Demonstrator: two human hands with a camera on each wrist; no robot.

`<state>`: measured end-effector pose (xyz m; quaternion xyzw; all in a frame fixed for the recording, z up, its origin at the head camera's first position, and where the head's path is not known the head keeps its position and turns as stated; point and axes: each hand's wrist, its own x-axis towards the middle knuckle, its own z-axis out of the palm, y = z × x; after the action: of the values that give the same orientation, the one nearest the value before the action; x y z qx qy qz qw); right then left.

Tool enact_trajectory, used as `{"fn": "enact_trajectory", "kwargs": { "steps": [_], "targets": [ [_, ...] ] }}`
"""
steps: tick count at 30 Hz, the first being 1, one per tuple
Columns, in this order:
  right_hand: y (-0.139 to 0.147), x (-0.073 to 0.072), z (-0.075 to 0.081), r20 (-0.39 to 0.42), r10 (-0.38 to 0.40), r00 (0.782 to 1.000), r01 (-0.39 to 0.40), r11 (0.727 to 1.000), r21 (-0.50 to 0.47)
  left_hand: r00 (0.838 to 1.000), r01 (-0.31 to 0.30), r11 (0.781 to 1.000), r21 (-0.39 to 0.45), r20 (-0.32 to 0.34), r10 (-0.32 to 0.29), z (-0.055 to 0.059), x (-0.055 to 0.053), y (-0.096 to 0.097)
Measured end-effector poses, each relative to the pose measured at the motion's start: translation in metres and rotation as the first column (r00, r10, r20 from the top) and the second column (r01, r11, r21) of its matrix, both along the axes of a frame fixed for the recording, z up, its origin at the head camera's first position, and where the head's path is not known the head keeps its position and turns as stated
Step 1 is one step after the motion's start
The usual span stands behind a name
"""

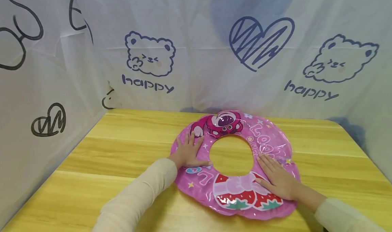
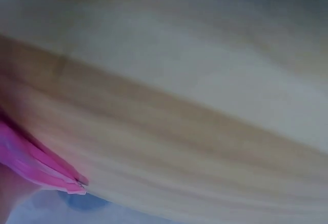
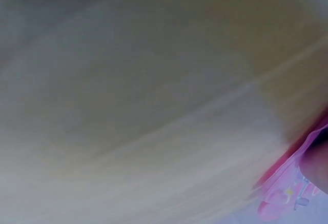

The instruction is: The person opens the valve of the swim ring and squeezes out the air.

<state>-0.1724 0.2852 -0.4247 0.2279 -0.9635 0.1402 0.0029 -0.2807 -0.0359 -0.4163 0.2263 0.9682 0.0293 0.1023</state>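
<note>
A pink inflatable swim ring [image 1: 269, 126] lies on the wooden table, printed with a bear, letters and strawberries; its surface looks puffy and wrinkled at the edge. My left hand [image 1: 188, 153] rests on the ring's left side, fingers spread and straight. Across the hole, my right hand [image 1: 278, 179] lies on the ring's right side with straight fingers, close to a small clear valve [image 1: 281, 160]. In the left wrist view only an edge of the ring [image 2: 38, 162] appears at lower left. The right wrist view shows the ring [image 3: 279, 193] with part of the hand [image 3: 315, 167] at lower right.
The yellow wood-grain table [image 1: 101, 153] reaches back to a white cloth [image 1: 202, 72] with bear drawings, hearts and the word "happy". More cloth hangs at the left [image 1: 67, 75] and right sides.
</note>
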Motion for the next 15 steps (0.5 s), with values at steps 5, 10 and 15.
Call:
{"fn": "enact_trajectory", "kwargs": {
  "steps": [5, 10, 15],
  "targets": [
    [-0.002, -0.0004, 0.0023, -0.013, -0.004, 1.0, 0.005, 1.0, 0.021, 1.0, 0.005, 1.0, -0.03, 0.011, -0.005, 0.001, -0.0017, 0.001],
    [-0.0057, 0.0009, 0.0014, -0.011, -0.005, 1.0, 0.005, 1.0, 0.027, 1.0, 0.003, 1.0, -0.028, 0.031, -0.002, 0.0013, -0.0015, 0.0014],
    [-0.0084, 0.003, 0.0007, -0.005, -0.02, 1.0, 0.02, 1.0, 0.009, 1.0, 0.022, 1.0, -0.014, 0.015, -0.021, 0.0017, -0.002, 0.0034]
  ]
}}
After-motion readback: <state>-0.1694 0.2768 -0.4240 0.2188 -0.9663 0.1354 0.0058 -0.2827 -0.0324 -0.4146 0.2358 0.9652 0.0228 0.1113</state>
